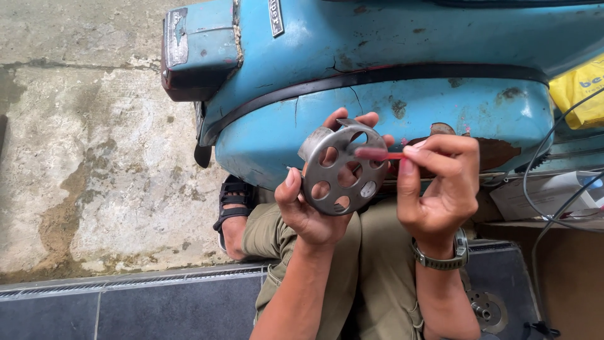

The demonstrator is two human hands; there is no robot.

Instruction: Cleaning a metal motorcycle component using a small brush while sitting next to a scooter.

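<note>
Centrally, left hand [308,211] fingers clasping perforated metal disc [343,169], right hand [440,189] fingers pinching red brush [376,153] against it

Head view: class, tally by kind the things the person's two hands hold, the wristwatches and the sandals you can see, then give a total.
Round grey metal disc with holes, in left hand: 1
Thin red brush, in right hand: 1
Grey wristwatch: 1
Black strap sandal: 1
Total: 4

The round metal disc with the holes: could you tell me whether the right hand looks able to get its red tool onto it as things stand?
Probably yes: the left hand holds the metal disc up, face open, and the right hand already has the red tool at its rim.
</note>
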